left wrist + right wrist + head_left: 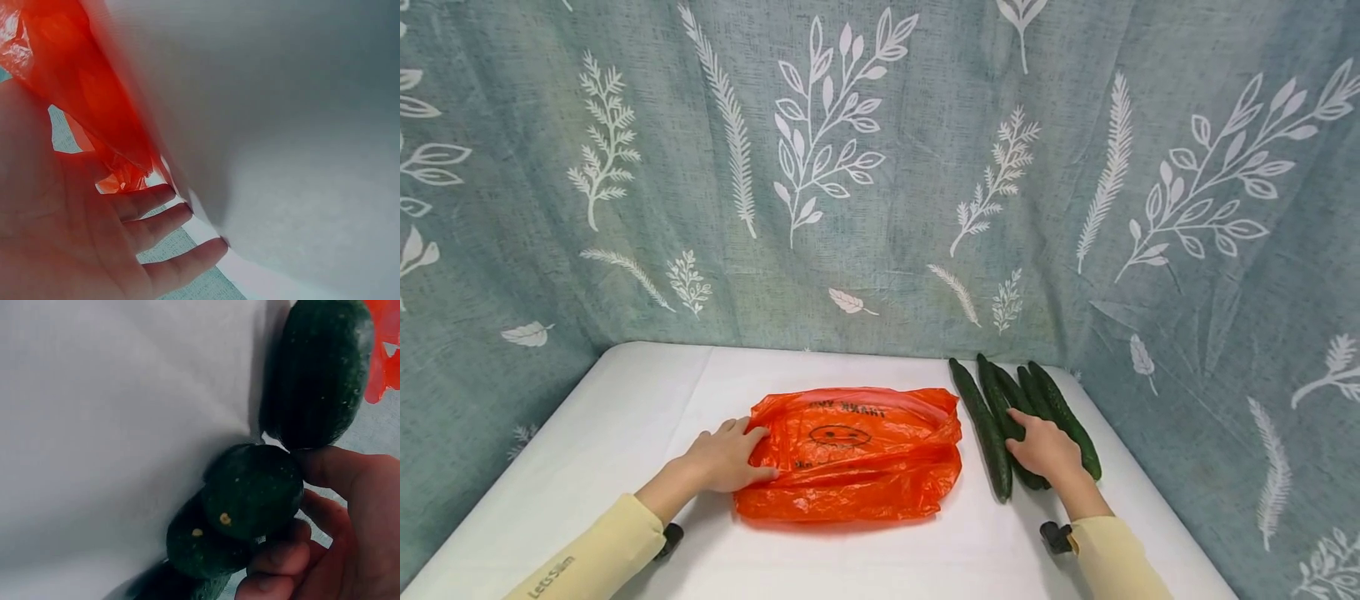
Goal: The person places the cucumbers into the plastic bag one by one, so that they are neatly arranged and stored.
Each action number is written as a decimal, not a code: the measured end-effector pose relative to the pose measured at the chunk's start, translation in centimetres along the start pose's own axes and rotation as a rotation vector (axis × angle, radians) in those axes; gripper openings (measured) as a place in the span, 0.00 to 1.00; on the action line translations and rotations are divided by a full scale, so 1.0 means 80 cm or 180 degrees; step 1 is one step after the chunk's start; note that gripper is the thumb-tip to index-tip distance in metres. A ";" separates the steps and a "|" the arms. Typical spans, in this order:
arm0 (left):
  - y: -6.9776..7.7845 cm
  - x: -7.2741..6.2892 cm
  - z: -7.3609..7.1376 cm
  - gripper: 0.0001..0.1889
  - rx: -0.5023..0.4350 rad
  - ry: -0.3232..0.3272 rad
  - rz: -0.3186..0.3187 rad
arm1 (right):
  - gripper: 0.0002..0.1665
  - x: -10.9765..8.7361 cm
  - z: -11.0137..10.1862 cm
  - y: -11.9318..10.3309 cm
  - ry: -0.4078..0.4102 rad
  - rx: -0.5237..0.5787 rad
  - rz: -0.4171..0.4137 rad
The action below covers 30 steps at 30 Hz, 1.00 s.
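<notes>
An orange-red plastic bag [850,458] with dark printing lies flat on the table. My left hand [726,457] rests at its left edge, fingers spread; in the left wrist view the fingers [169,215] are extended beside the bag. Several dark green cucumbers lie side by side to the right of the bag. My right hand [1045,447] is over the middle of the group. In the right wrist view its thumb and curled fingers hold one cucumber [253,490] by the sides. Another cucumber [981,429] lies apart on the left, nearest the bag.
The white table [655,400] has a rounded far corner. Behind and at both sides hangs a grey-green curtain [880,208] with white leaf patterns. The rightmost cucumber [1071,417] lies close to the table's right edge. Dark wrist devices [1057,537] show below the hands.
</notes>
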<state>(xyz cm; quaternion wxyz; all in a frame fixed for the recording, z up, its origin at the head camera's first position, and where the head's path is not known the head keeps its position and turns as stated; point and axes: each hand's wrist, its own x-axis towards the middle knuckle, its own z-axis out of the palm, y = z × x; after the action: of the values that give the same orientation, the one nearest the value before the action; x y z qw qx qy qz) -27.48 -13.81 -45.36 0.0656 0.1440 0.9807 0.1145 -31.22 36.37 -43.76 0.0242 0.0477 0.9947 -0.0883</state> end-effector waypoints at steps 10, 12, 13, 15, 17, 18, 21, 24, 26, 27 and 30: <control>0.002 0.001 -0.001 0.43 0.0001 0.0005 0.0026 | 0.38 0.006 0.001 0.018 0.0058 -0.0080 0.0081; 0.001 0.001 -0.001 0.42 0.0006 0.0008 0.0018 | 0.38 0.005 0.003 0.021 0.0101 -0.0055 0.0039; 0.000 0.001 0.000 0.42 0.0014 0.0010 0.0019 | 0.38 0.005 0.003 0.021 0.0117 -0.0026 0.0023; 0.000 0.001 0.000 0.42 0.0007 0.0015 0.0025 | 0.37 0.003 0.004 0.019 0.0160 0.0042 0.0007; -0.001 0.001 -0.001 0.42 0.0010 0.0025 0.0038 | 0.36 0.001 0.004 0.015 0.0209 0.0124 0.0022; -0.001 0.001 -0.001 0.42 0.0016 0.0030 0.0042 | 0.36 -0.001 0.004 0.012 0.0241 0.0165 0.0039; 0.000 0.000 -0.002 0.43 0.0012 0.0025 0.0021 | 0.34 -0.008 0.005 0.001 0.0327 0.0313 0.0086; 0.002 -0.001 -0.002 0.43 0.0027 0.0010 0.0015 | 0.29 -0.013 0.006 -0.011 0.0319 0.0488 0.0088; 0.003 -0.001 -0.003 0.43 0.0022 -0.0001 0.0009 | 0.26 -0.015 0.010 -0.016 0.0266 0.0663 0.0071; 0.003 0.000 -0.002 0.42 0.0025 -0.0001 0.0015 | 0.25 -0.015 0.011 -0.017 0.0239 0.0769 0.0061; 0.004 0.000 -0.001 0.42 0.0024 -0.0001 0.0020 | 0.27 -0.017 0.017 -0.021 0.0165 0.1099 0.0086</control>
<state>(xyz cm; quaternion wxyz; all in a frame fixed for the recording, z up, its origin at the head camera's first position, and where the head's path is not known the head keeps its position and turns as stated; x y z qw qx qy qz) -27.41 -13.48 -45.22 0.0649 0.1474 0.9807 0.1110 -30.00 34.36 -44.74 -0.0088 0.0668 0.9643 -0.2562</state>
